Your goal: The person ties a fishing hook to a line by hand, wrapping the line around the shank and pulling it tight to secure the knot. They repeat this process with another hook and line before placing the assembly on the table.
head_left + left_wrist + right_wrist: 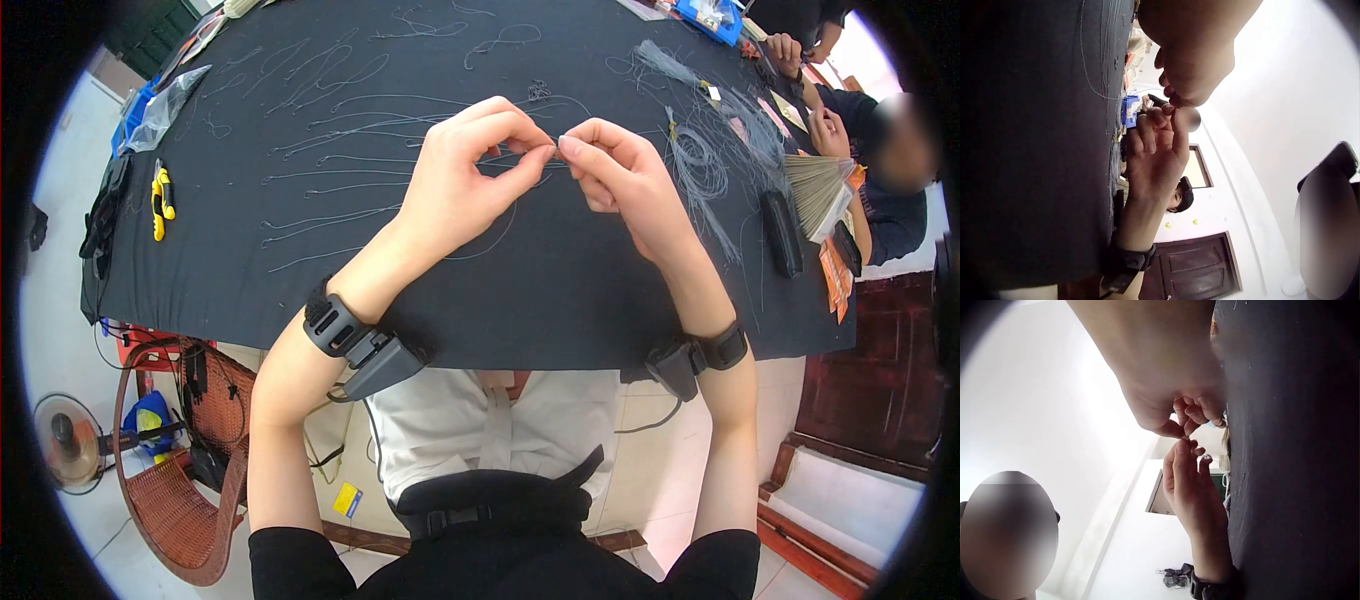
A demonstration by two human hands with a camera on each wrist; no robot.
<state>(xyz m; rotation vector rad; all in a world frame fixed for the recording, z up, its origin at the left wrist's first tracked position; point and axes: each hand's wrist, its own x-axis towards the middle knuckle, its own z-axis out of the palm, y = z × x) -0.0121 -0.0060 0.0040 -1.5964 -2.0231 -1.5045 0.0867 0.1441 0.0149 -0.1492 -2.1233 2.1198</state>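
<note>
Left hand (455,190), right hand (620,180), thread (497,236) pinched between

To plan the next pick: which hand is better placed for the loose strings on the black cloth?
Probably the left hand: the loose strings lie on its side, farther from the right hand. Both pinch one string.

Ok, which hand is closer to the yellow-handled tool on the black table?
Left. The left hand is above mid-table, on the yellow-handled tool's side; the right hand, pinching the same thread, lies beyond it, farther away.
</note>
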